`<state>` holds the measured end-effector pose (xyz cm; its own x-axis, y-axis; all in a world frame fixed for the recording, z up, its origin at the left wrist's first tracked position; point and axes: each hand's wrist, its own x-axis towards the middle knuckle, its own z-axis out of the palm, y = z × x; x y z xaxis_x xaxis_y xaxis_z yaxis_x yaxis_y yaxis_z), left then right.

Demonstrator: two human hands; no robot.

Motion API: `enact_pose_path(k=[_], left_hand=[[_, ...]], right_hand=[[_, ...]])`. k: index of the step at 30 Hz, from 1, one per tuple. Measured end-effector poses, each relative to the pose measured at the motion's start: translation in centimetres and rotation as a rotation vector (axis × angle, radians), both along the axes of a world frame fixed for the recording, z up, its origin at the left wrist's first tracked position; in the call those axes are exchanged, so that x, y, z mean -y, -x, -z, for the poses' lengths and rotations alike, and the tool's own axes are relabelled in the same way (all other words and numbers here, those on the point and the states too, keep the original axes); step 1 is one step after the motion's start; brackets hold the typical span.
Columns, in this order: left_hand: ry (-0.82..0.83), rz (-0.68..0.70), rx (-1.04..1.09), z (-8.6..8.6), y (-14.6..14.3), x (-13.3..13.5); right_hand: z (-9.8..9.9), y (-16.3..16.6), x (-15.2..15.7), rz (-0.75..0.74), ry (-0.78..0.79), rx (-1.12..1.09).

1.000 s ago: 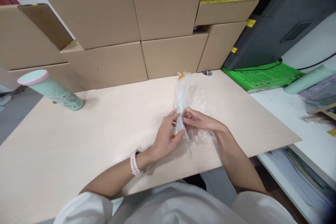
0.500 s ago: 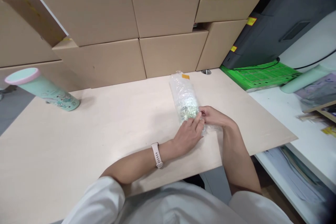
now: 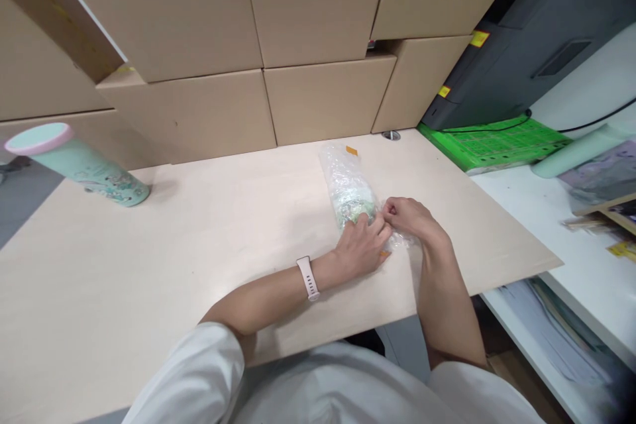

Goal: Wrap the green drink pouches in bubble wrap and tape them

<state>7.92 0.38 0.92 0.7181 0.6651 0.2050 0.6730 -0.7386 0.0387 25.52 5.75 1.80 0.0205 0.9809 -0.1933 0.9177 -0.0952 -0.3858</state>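
A bubble-wrapped package [image 3: 344,172] lies on the table in front of me, with a pale green patterned thing showing through its near half. A piece of orange tape [image 3: 352,151] sticks up at its far end. My left hand [image 3: 362,245] rests over the near end, its fingers curled and gripping the wrap. On the right side of that end, my right hand [image 3: 411,217] pinches the edge of the wrap between thumb and fingers. Loose clear wrap spreads below the right hand. Another bit of orange tape peeks out under the left hand.
A mint tumbler [image 3: 99,169] with a pink rim stands at the left of the table [image 3: 223,225]. Cardboard boxes [image 3: 328,96] are stacked along the back. At right are a green crate [image 3: 477,146], a dark grey case [image 3: 527,53] and a white shelf [image 3: 536,205] holding another tumbler.
My left hand has shifted slightly right and its fingers have curled more over the near end. My right hand stays beside it, and more loose wrap shows under it.
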Motion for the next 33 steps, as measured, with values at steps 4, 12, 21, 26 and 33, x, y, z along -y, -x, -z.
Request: enact_pose_path(k=[4,12,21,26,33], left_hand=[[0.036,-0.077,0.002,-0.4,-0.3,-0.4],[0.144,-0.098,0.102,0.1,0.9,-0.8],[0.444,0.125,0.247,-0.9,5.3,-1.1],[0.564,0.091,0.326,-1.1,5.1,-1.1],[0.740,0.154,0.521,0.7,6.6,-1.7]], right_hand=[[0.0,-0.2,0.3,-0.089,0.018,-0.177],[-0.6,-0.2,0.5,-0.096,0.149,-0.660],[-1.6,0.5,0.3,-0.069,0.237,-0.850],[-2.0,1.0,0.4,-0.045,0.249,-0.913],[1.1,1.1,0.0,0.004,0.192,-0.848]])
